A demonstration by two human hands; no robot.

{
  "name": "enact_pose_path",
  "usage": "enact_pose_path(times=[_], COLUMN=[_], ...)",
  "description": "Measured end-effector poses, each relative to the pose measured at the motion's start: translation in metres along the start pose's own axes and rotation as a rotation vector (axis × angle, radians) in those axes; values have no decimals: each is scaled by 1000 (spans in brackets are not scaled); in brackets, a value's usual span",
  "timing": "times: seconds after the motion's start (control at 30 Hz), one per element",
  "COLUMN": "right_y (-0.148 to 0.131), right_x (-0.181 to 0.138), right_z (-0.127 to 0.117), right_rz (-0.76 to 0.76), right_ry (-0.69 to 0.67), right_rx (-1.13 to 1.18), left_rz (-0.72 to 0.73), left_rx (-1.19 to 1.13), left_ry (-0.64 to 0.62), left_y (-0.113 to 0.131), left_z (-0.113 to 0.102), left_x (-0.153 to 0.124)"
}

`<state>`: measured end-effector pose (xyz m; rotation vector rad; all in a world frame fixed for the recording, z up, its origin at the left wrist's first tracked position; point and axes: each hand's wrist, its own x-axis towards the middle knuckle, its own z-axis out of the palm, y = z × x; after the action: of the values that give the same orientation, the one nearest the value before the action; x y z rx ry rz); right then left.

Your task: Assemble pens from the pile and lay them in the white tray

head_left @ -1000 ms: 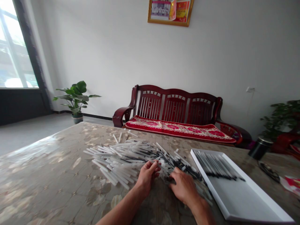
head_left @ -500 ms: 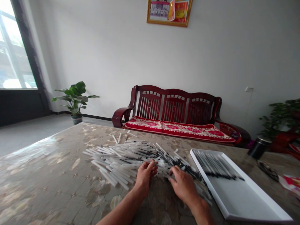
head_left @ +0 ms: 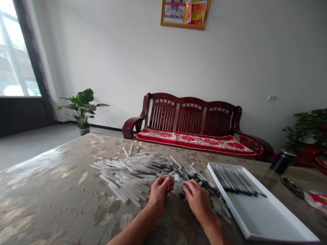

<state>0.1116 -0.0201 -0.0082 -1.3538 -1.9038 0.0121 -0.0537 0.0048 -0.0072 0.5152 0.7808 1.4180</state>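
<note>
My left hand is pinched closed on a pale, translucent pen barrel just above the near edge of the pile. The barrel slants down to the right, where the fingertips of my right hand are closed on its other end. What else lies inside the right fingers is hidden. Around and beyond both hands spreads a loose pile of white pen barrels. Darker pen parts with black pieces lie mixed in at the pile's right side.
To the right stands a shallow white box, with a row of black-tipped pens at its far end. A black cylinder and a red-and-white packet are farther right on the patterned table. Behind it is a wooden bench.
My right hand has risen slightly toward the left one, and its fingers have come together at the barrel's end. The left hand has shifted slightly right, keeping its pinch.
</note>
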Motion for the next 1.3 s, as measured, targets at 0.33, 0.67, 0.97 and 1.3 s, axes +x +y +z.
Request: enact_pose_path(times=[0.33, 0.67, 0.97, 1.3], right_y=[-5, -21, -48, 19], right_x=[1, 9, 13, 39], right_z=[5, -4, 5, -43], right_rz=[50, 670, 740, 912], right_ry=[97, -22, 81, 457], right_rx=[167, 928, 1479, 1459], left_rz=[4, 122, 21, 9], left_rx=[35, 61, -13, 315], left_ry=[-26, -70, -152, -217], left_y=[2, 3, 4, -7], left_z=[4, 10, 12, 6], left_x=[-6, -19, -23, -16])
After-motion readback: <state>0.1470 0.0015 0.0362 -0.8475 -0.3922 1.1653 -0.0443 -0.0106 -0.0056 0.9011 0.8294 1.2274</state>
